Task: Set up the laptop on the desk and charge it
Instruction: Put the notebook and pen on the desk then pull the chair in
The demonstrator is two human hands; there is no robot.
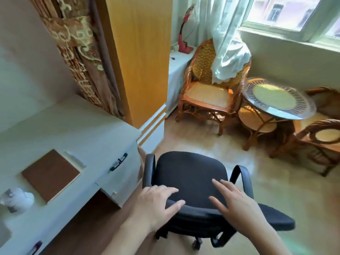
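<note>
A white desk (60, 126) runs along the left, with a brown flat board (50, 174) lying on it. No laptop or charger shows in the head view. A black office chair (191, 179) with two armrests stands beside the desk, its backrest nearest me. My left hand (156, 203) rests on the top edge of the backrest, fingers spread with the thumb curled over the edge. My right hand (237, 201) hovers flat over the backrest with fingers apart, holding nothing.
The desk has drawers with dark handles (119, 161) and a white figurine (17, 199) at its left end. An orange wardrobe (139, 57) stands behind. Rattan chairs (207, 92) and a round glass table (277, 98) fill the window corner at right.
</note>
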